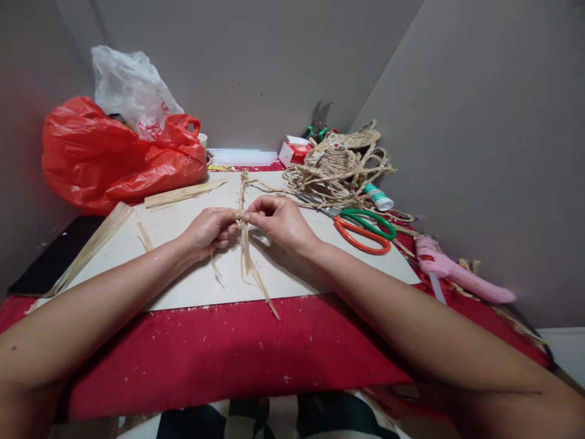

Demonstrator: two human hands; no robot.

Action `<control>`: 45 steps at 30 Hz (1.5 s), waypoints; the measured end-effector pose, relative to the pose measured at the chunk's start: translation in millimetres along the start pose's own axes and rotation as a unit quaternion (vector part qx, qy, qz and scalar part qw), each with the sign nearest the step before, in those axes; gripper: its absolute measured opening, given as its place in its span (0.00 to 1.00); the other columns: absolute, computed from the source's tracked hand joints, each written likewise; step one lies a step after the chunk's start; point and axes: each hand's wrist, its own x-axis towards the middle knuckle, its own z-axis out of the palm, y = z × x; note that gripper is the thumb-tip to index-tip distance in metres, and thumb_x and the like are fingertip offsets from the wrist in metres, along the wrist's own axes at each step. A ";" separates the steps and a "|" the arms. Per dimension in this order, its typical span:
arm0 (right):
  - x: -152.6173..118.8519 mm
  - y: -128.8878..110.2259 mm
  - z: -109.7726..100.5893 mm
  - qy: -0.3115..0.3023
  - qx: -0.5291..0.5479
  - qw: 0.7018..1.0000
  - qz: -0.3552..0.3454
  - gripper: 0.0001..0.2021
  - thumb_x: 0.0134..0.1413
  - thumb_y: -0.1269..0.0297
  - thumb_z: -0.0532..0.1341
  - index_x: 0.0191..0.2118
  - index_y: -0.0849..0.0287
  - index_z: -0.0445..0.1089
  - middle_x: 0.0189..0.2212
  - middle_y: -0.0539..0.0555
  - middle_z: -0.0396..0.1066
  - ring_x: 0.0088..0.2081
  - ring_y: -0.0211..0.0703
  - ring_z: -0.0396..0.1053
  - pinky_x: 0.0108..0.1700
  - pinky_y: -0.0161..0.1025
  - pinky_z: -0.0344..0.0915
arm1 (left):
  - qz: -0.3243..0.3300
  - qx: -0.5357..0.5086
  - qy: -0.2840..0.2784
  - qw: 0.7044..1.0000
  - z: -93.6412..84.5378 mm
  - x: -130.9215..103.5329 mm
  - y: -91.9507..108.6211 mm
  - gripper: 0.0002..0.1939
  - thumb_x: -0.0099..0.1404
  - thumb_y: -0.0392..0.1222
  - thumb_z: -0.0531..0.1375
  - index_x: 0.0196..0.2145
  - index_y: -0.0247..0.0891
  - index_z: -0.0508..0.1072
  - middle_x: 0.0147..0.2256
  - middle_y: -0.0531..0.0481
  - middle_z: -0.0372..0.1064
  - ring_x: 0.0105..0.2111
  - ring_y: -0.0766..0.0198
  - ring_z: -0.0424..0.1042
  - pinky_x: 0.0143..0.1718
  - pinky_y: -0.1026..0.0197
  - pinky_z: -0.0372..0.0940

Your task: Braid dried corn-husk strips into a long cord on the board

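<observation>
Both hands meet over the white board (196,286) at a braid of dry plant fibre (242,189). My left hand (212,233) pinches it from the left, the other fingers curled in. From the right, my right hand (281,222) grips the same spot between thumb and forefinger. Above the fingers the braid runs away from me, up the board, and a thin cord leads off it to the right. Loose fibre strands (250,265) hang below the pinch toward the board's near edge. A thin wisp trails under my left hand.
Orange-and-green-handled scissors (363,230) lie right of my right hand, before a heap of braided cord (338,161). Farther right are a glue stick (378,197) and a pink glue gun (457,271). Left are dry leaf strips (183,194), a red plastic bag (114,158) and a black phone-like slab (59,253).
</observation>
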 end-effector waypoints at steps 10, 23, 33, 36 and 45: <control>7.1 8.6 -1.6 -0.080 -0.061 0.995 -0.020 0.18 0.51 0.63 0.59 0.47 0.65 0.64 0.27 0.52 0.67 0.28 0.38 0.64 0.32 0.37 0.59 | 0.000 0.031 -0.004 0.999 0.2 -2.8 0.3 0.03 0.50 0.32 0.58 0.26 0.35 0.65 0.14 0.59 0.51 0.12 0.78 0.41 0.14 0.69 0.33; 12.6 -5.4 -13.5 -0.226 0.043 0.967 0.110 0.11 0.50 0.60 0.62 0.29 0.62 0.62 0.17 0.43 0.56 0.16 0.27 0.50 0.16 0.28 0.45 | 0.024 0.117 0.018 0.993 4.6 -5.9 -6.7 0.04 0.52 0.35 0.56 0.27 0.38 0.62 0.14 0.61 0.53 0.11 0.77 0.44 0.14 0.69 0.36; 10.2 -7.8 -6.3 -0.249 0.038 0.955 0.159 0.15 0.53 0.64 0.57 0.18 0.63 0.61 0.11 0.45 0.55 0.12 0.26 0.43 0.14 0.30 0.38 | 0.129 0.269 0.050 0.953 0.6 0.5 -14.7 0.05 0.55 0.38 0.55 0.23 0.35 0.65 0.17 0.58 0.56 0.18 0.73 0.52 0.20 0.68 0.47; 6.9 -6.3 1.4 -0.197 0.158 0.943 0.216 0.11 0.49 0.66 0.57 0.19 0.64 0.64 0.09 0.42 0.49 0.11 0.26 0.39 0.14 0.30 0.35 | 0.142 0.312 0.056 0.938 1.7 -2.5 -10.4 0.06 0.55 0.36 0.53 0.22 0.35 0.65 0.18 0.56 0.59 0.18 0.72 0.55 0.21 0.67 0.50; -6.3 -3.9 10.5 -0.147 0.320 0.902 0.250 0.12 0.45 0.69 0.57 0.18 0.59 0.52 0.10 0.39 0.45 0.12 0.25 0.37 0.14 0.28 0.34 | 0.125 0.328 0.015 0.936 18.0 -19.1 -8.2 0.09 0.59 0.32 0.46 0.30 0.37 0.65 0.17 0.51 0.67 0.18 0.68 0.64 0.26 0.65 0.58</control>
